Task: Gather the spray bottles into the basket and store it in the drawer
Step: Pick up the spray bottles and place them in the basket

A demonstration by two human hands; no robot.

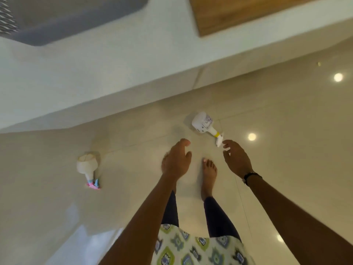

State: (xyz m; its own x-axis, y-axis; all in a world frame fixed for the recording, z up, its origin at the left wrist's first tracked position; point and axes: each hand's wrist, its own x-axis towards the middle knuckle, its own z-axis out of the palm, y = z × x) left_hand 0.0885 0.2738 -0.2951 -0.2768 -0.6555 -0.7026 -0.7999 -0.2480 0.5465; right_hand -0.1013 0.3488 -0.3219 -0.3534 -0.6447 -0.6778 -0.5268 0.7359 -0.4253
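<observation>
Fingers [226, 145] of my right hand [236, 159] are spreading empty beside the white spray bottle [202, 123]; my left hand [176, 159] is hanging open, holding nothing.

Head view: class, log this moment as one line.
right hand open, reaching | white yellow-collared spray bottle lying on floor | left hand empty

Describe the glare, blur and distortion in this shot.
Head view: round ceiling-light glare spots on the glossy floor; motion blur smears the grey basket and wooden panel at the top; wide-angle lens bends the white ledge; both spray bottles stay fairly sharp.
</observation>
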